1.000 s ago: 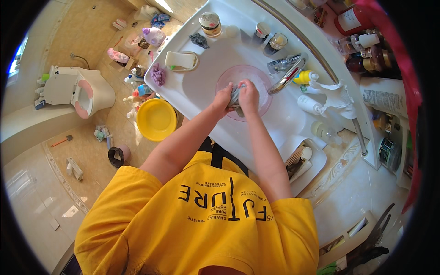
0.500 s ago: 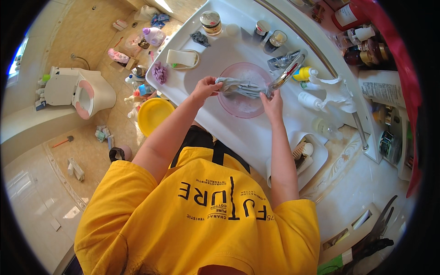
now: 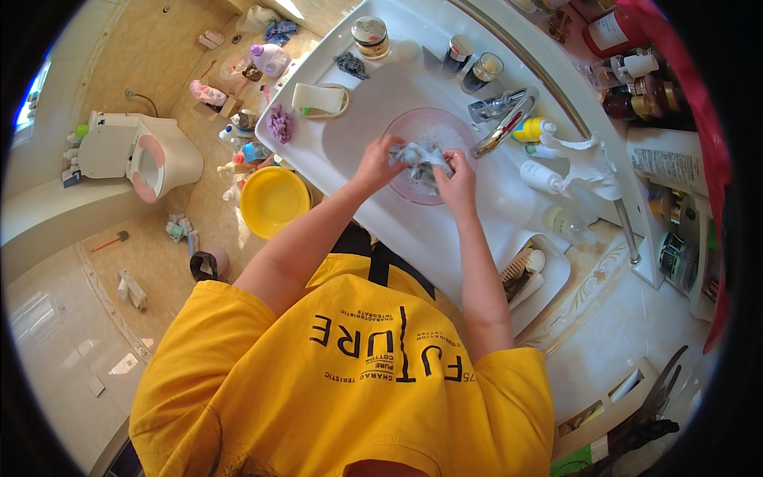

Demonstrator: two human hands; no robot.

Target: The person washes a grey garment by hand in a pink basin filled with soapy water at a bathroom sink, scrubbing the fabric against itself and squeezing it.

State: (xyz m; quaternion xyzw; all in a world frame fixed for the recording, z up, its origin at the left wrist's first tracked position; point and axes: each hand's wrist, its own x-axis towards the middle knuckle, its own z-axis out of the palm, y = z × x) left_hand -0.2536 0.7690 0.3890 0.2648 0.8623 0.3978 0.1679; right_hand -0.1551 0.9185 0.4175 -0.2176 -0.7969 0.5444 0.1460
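A bunched, wet, light grey-blue cloth (image 3: 421,159) is held between my two hands, over a pink translucent basin (image 3: 415,194) of sudsy water. My left hand (image 3: 378,164) grips the cloth's left end, with thumb and fingers closed on it. On the other side, my right hand (image 3: 457,181) has its fingers closed on the cloth's right end. The basin sits in the white sink (image 3: 350,135), just below the chrome faucet (image 3: 509,123). What kind of cloth it is, I cannot make out.
Jars (image 3: 370,38), a white brush (image 3: 319,98) and a purple scrunched puff (image 3: 280,124) lie along the sink's left rim. Bottles (image 3: 540,176) stand right of the faucet. A yellow basin (image 3: 274,203) is at left, and a tray of brushes (image 3: 548,266) at right.
My hands have come closer together, and the cloth stretched between them is now bunched up. The left hand has moved right and slightly down; the right hand has shifted slightly left.
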